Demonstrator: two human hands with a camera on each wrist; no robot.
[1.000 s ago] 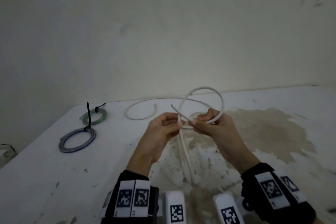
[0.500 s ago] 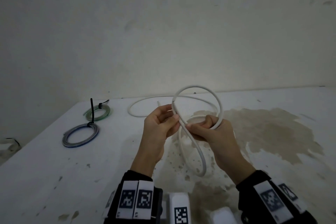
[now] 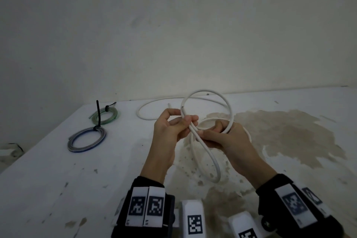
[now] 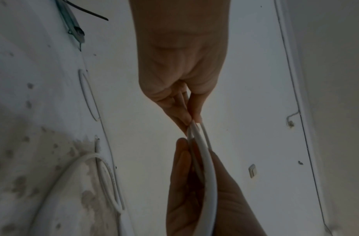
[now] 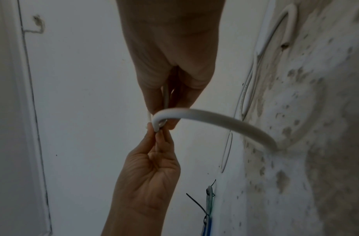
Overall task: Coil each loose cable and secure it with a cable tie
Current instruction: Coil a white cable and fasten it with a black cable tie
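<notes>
White cable (image 3: 207,92) now crossed into a second, lower loop, both turns pinched by left hand (image 3: 172,127) and right hand (image 3: 226,137); coiling underway, untied.

Dim, flat light in all three views, no clear source, cool grey-green cast. Head view: the wall (image 3: 173,25) is brightest above the grip and falls off toward the corners; the table (image 3: 48,179) edge bows from wide-angle distortion. No hard shadows, no glare. Detail is soft and noisy throughout. Left wrist view: the right hand (image 4: 204,199), below the grip, is dark and underexposed; stains left of it smear. Right wrist view: the white cable (image 5: 214,121) arcing right from the grip is blurred, and table texture beyond it is streaked.
</notes>
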